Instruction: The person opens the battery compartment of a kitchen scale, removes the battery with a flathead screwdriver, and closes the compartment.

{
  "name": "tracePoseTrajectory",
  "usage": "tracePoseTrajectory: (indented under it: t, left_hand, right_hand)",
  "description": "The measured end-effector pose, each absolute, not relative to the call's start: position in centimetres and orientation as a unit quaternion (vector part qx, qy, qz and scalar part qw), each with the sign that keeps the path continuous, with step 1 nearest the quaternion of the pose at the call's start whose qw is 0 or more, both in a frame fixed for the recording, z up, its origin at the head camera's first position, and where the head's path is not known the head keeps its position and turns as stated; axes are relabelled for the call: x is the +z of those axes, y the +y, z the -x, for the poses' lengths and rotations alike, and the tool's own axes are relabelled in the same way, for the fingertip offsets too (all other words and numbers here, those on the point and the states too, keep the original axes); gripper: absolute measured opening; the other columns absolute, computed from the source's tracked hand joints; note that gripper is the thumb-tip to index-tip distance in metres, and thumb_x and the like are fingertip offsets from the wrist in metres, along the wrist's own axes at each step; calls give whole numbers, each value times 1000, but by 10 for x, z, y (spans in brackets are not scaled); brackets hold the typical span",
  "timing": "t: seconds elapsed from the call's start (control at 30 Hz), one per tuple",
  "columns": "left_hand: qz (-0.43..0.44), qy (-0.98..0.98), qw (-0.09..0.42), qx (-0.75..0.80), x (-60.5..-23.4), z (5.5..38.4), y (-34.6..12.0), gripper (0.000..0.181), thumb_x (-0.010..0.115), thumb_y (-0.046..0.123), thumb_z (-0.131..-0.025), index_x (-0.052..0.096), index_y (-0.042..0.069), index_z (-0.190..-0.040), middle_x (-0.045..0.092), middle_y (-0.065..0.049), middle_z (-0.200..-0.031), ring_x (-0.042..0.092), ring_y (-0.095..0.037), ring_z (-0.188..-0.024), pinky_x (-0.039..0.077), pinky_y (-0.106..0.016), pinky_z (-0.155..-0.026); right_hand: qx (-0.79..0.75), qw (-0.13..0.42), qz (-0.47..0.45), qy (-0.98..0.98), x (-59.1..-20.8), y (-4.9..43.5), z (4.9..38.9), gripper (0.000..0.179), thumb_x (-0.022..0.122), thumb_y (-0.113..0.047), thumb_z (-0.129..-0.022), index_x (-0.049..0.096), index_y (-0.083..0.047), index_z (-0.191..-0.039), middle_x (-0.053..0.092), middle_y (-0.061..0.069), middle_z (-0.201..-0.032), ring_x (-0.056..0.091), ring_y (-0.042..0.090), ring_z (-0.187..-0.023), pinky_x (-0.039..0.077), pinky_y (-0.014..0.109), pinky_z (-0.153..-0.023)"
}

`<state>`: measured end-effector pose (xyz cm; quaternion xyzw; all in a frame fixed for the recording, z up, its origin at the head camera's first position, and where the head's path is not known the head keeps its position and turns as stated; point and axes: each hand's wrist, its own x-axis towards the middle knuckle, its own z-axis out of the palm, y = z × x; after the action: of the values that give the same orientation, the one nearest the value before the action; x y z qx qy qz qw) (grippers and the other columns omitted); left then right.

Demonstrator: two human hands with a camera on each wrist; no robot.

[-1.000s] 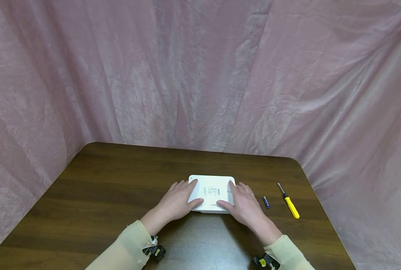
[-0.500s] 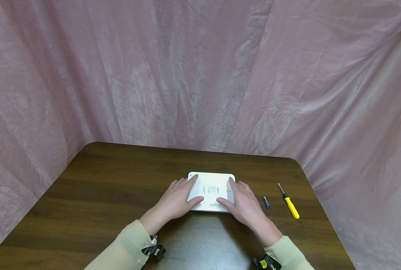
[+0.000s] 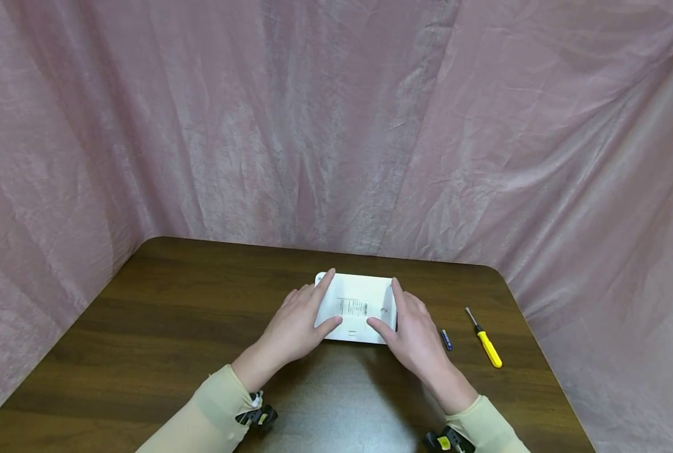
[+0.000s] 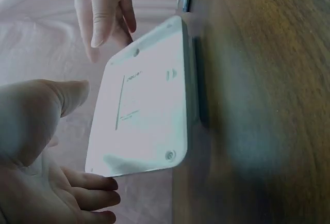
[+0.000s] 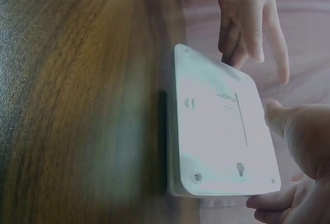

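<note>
A flat white plastic device (image 3: 355,308) lies back side up on the table. Its upper face carries a printed label, corner screws (image 4: 170,155) and a keyhole-shaped slot (image 5: 240,169). My left hand (image 3: 294,327) is at the device's left side, index finger straight along the edge and thumb stretched out over the face. On the opposite side my right hand (image 3: 418,333) mirrors it, fingers extended. Both wrist views show the thumbs raised off the face and the other fingers by the side edges. The device's front is hidden underneath.
Right of the right hand a small blue battery (image 3: 446,340) lies on the brown wooden table (image 3: 172,327). Beyond it is a screwdriver (image 3: 488,346) with a yellow handle. A pink curtain (image 3: 314,126) hangs behind the table.
The white device has slid away from me toward the far edge. Both hands moved forward with it, and their fingers have spread and straightened a little. The battery and screwdriver stayed put.
</note>
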<state>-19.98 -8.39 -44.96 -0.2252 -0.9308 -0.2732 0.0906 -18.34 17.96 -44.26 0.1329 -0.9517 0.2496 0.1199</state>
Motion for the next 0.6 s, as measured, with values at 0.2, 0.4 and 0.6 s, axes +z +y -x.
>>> tracePoseTrajectory:
  t: [0.2,0.4,0.6]
  left_hand:
    - [232,-924,120,-280,-447,198,-85,104,82,36,-103,14,21,-179,62,-21,-152,56,-37,-145,30,-65,-129]
    - [231,-922,139,-280,-448,196,-87,112,85,34,-101,7,20,-180,63,-23,-147,59,-39,-140,29,-66,-129]
    - [233,-916,139,-294,-449,192,-88,112,86,33,-100,9,14,-179,63,-25,-145,61,-39,-136,29,-63,-130]
  right_hand:
    - [264,134,-127,-947,-439,180,183,102,83,-41,-102,25,0,-174,50,29,-163,47,52,-149,44,67,-118]
    - [276,134,-132,-943,-440,179,183,101,84,-40,-101,25,-3,-175,54,27,-161,51,50,-147,46,67,-116]
    - [276,136,-128,-943,-443,179,180,98,83,-41,-101,29,-5,-174,58,27,-154,56,47,-141,51,66,-110]
